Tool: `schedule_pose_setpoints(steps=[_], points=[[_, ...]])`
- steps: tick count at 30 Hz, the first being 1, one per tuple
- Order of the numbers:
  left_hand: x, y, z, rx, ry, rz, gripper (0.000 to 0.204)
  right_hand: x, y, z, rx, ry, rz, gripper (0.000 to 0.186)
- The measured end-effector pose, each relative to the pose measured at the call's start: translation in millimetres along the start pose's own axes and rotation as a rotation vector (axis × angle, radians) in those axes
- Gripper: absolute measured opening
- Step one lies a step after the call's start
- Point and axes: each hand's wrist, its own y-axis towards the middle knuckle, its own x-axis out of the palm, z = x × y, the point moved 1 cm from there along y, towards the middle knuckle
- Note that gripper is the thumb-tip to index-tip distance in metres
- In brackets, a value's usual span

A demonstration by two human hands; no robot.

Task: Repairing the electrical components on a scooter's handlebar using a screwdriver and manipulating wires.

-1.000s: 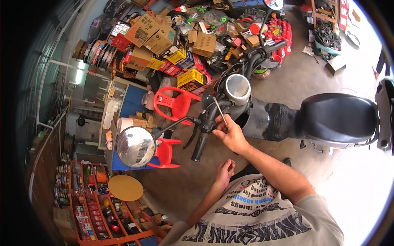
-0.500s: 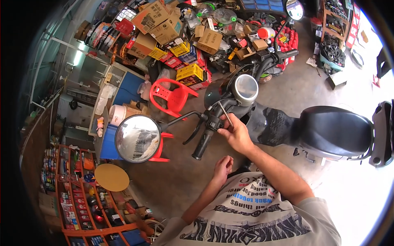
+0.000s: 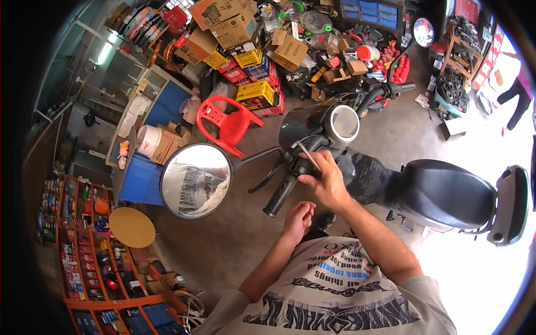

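Observation:
My right hand (image 3: 329,178) grips a thin L-shaped metal hex key (image 3: 307,153) at the switch housing on the near handlebar (image 3: 282,192) of a dark scooter, just below its round headlamp-like housing (image 3: 344,121). The brake lever (image 3: 262,181) runs left of the grip. Lower, near my body, my left hand (image 3: 297,223) is closed with curled fingers; whether anything is inside is hidden. A round mirror (image 3: 195,180) stands out to the left on its stalk, and the black seat (image 3: 446,195) extends to the right.
A red plastic chair (image 3: 228,125) stands beyond the handlebar, near piled cartons (image 3: 287,51) and bottles. An orange shelving rack (image 3: 89,262) and round tan board (image 3: 132,227) are at lower left. A person's dark-clothed leg (image 3: 518,97) shows at the far right.
The view has shifted, bringing the mirror larger and the seat lower. The hex key lies at a more slanted angle in my right hand. The person at far right has come further into view.

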Motion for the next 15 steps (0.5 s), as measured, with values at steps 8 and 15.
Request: schedule_pose_setpoints(steps=[8,15], points=[[20,7,39,0.132,-0.067,-0.013,0.019,-2,-35,22,0.150,0.074,0.032,0.048],[18,19,35,0.150,-0.061,-0.009,0.015,-7,-65,47,0.342,0.232,0.033,0.049]])
